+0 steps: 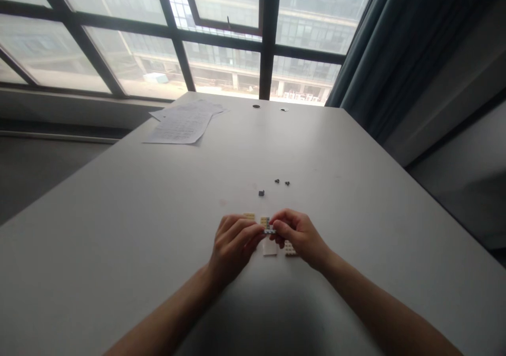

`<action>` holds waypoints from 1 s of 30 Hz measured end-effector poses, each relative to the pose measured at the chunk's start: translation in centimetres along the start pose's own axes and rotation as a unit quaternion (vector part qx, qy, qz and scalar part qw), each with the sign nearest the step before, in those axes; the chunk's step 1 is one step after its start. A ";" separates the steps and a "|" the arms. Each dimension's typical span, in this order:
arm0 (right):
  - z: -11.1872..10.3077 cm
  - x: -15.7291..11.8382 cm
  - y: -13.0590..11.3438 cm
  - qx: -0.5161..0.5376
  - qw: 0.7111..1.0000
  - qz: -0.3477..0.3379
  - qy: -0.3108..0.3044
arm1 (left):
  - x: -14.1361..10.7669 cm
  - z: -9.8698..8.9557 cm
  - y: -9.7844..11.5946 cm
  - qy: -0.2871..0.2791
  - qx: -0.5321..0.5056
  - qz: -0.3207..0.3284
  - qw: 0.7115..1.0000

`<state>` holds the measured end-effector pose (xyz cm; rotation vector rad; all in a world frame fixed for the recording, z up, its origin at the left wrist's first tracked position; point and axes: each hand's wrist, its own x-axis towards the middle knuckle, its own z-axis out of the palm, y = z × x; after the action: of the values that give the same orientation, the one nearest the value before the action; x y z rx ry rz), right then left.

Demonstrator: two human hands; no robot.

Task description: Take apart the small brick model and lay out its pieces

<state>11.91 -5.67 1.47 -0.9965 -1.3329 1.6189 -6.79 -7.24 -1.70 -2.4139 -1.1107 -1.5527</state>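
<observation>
Between my two hands is a small grey studded strip (269,231), like a toy brick plate. My left hand (236,240) pinches its left end, and my right hand (297,233) has its fingers closed on the right end. Just behind the strip lies a yellow and grey studded piece (264,221). A yellow studded piece (249,216) shows beyond my left fingers. Below the strip is a pale flat square (270,247). A tan studded piece (290,249) is partly hidden under my right hand.
Farther up the white table (158,198) are a small dark grey block (261,193) and two tiny dark parts (277,181). Printed papers (182,124) lie at the far left. Two round holes sit near the far edge, before the windows.
</observation>
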 end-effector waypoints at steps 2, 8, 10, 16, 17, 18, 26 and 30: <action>-0.3 -0.1 -0.2 -0.001 1.000 0.004 0.001 | 0.1 0.0 0.0 0.000 0.003 -0.001 1.000; -0.9 -0.3 -0.2 -0.058 0.998 -0.012 -0.011 | -0.1 0.1 -0.3 -0.034 0.004 -0.019 0.999; -0.8 -0.3 0.0 -0.071 0.997 -0.019 -0.006 | -0.2 0.2 -0.3 -0.059 -0.008 -0.018 0.998; -0.7 -0.4 0.3 -0.106 0.993 -0.035 -0.025 | -0.1 0.3 -0.2 -0.085 -0.036 -0.006 0.996; -0.7 -0.4 0.3 -0.108 0.993 -0.035 -0.027 | -0.1 0.2 -0.2 -0.086 -0.037 -0.007 0.996; -0.6 -0.4 0.2 -0.108 0.993 -0.034 -0.027 | -0.1 0.2 -0.2 -0.086 -0.038 -0.006 0.996; -1.4 -1.6 -0.7 -0.082 0.997 0.004 -0.010 | -0.3 0.2 -0.2 -0.093 -0.012 0.015 0.996; -4.1 -4.0 -1.0 -0.236 0.966 -0.071 0.082 | -0.1 0.4 0.4 -0.176 -0.006 0.064 0.982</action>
<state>17.30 -7.78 2.26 -1.2491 -1.6711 1.1057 -6.26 -7.48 -1.87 -2.7796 -0.9652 -1.1266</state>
